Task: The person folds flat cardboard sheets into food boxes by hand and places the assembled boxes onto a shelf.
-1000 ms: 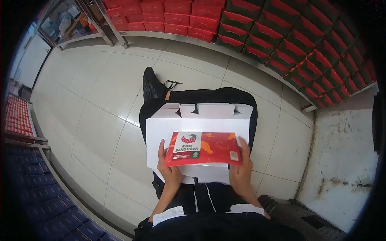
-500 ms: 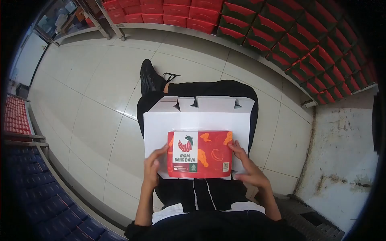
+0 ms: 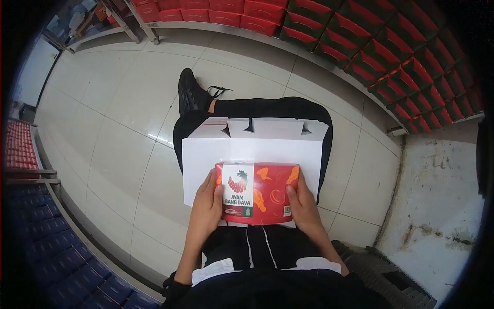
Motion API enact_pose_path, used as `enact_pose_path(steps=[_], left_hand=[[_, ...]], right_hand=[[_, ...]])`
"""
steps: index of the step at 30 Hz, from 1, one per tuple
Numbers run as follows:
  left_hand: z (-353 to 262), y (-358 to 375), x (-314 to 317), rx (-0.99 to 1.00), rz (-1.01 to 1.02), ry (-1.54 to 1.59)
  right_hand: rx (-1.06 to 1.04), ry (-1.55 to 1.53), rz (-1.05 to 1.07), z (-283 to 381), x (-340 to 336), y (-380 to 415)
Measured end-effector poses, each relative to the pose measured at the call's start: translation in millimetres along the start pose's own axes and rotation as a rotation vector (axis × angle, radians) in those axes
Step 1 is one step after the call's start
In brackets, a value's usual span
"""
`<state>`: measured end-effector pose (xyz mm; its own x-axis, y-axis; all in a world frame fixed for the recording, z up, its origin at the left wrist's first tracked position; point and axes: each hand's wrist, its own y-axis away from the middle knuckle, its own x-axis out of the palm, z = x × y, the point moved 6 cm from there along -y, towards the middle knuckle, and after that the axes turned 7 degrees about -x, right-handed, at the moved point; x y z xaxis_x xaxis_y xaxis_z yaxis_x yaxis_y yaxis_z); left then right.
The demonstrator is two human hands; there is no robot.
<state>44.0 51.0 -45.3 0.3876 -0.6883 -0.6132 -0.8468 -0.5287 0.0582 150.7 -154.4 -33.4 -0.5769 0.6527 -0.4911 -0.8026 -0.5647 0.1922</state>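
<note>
A red food box (image 3: 270, 198) printed with orange chicken shapes and "AYAM BANG DAVA" lies over my lap, its printed face up. My left hand (image 3: 207, 202) grips its left side, thumb on the near face. On the right side my right hand (image 3: 303, 205) holds it the same way, with the thumb on the printed face and the other fingers along the edge. Under and beyond the box, a white unfolded cardboard sheet (image 3: 206, 149) with notched flaps rests across my legs.
Shelves of stacked red boxes (image 3: 224, 18) and dark green-and-red boxes (image 3: 381, 46) line the far side and right. Dark blue boxes (image 3: 46, 232) fill a rack at the lower left. A black shoe (image 3: 193, 92) is on the tiled floor (image 3: 118, 118), and a stained wall (image 3: 432, 206) stands at right.
Both hands have closed in on the red box's sides, where before they were looser with fingers spread. The box now bows slightly between them.
</note>
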Motion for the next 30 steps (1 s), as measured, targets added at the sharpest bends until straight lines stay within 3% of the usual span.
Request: enact_pose_path(steps=[1,3,6,12,15,16,18,19,21,22,25,26,30], left_hand=[[-1,1,3,-0.003,-0.001,0.001],[-9,1,8,-0.249,0.020,0.119],[-7,-1,10,-0.394,-0.043,0.192],[-1,3,17,-0.408,-0.160,0.185],[-1,-3,11,-0.436,-0.045,0.173],[-1,-7,12,-0.432,-0.044,0.175],[-19,-20,0,-0.106,-0.256,0.116],[-18,-28,-5,-0.107,-0.253,0.116],[-30,-46,-1,0.161,0.092,-0.224],[-37,-50,0,0.242,0.089,-0.267],[-22,-58,13,0.129,0.264,-0.172],[-21,-59,14,0.142,0.148,-0.073],[-20,-62,16,0.080,0.159,-0.055]], right_hand=[[0.000,0.001,0.003,4,0,-3],[0.042,0.061,-0.122,8,-5,-8],[0.018,0.044,-0.228,8,-3,-7],[0.047,-0.174,-0.346,-2,7,-1],[0.013,-0.093,-0.299,-4,1,-3],[0.012,-0.092,-0.303,-3,-3,-8],[-0.255,0.035,-0.462,18,-24,-23],[-0.342,0.081,-0.516,25,-34,-29],[-0.474,0.250,-0.167,30,-35,-52],[-0.436,0.137,-0.085,24,-31,-59],[-0.257,0.038,-0.008,14,-23,-66],[-0.249,0.034,-0.007,12,-20,-66],[-0.278,0.323,-0.060,27,-21,-64]])
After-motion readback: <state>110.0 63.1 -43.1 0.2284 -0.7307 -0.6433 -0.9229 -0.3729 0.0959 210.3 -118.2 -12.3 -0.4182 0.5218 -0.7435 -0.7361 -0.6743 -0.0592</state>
